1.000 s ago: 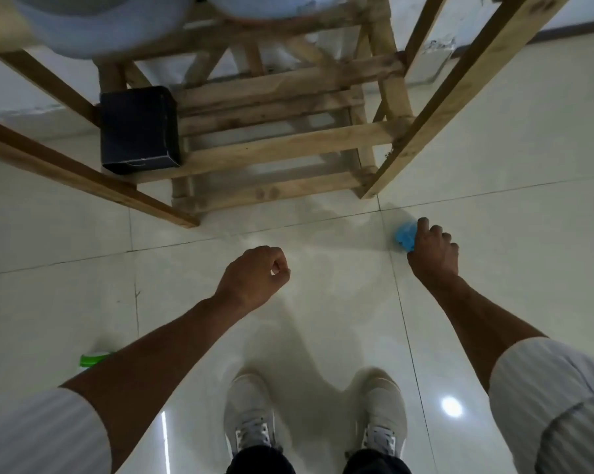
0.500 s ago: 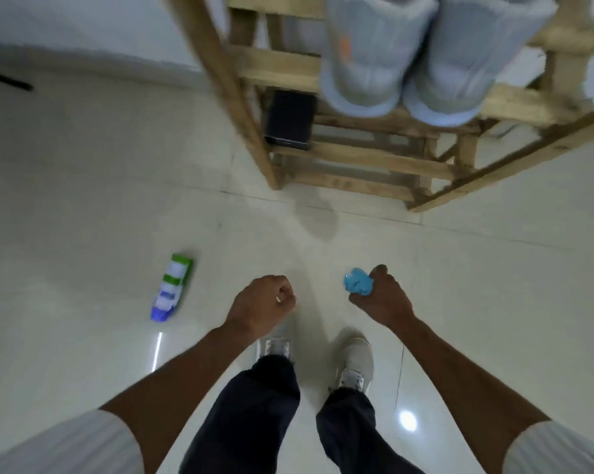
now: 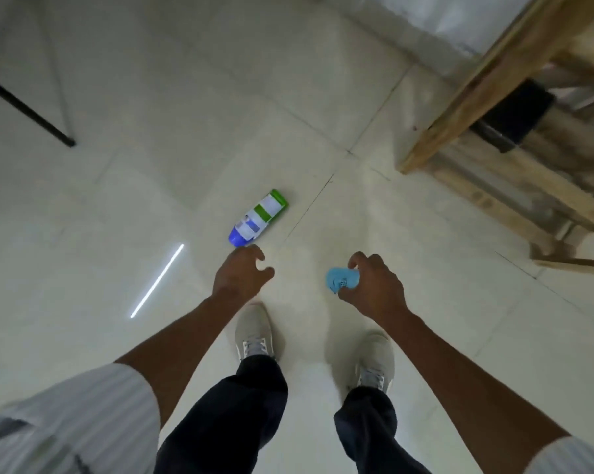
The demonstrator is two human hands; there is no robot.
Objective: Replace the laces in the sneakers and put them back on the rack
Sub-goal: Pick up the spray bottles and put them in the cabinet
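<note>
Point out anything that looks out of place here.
A green, white and blue bottle lies on its side on the floor, just ahead of the left hand, not upright. The right hand grips a crumpled blue wad.

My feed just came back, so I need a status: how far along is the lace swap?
Done: nothing visible; no relaced sneaker shows on the wooden rack, only a black box. In hand: the right hand grips a crumpled blue wad; the left hand hovers empty near a bottle lying on the floor. Left: apparently the whole lacing and racking.
</note>
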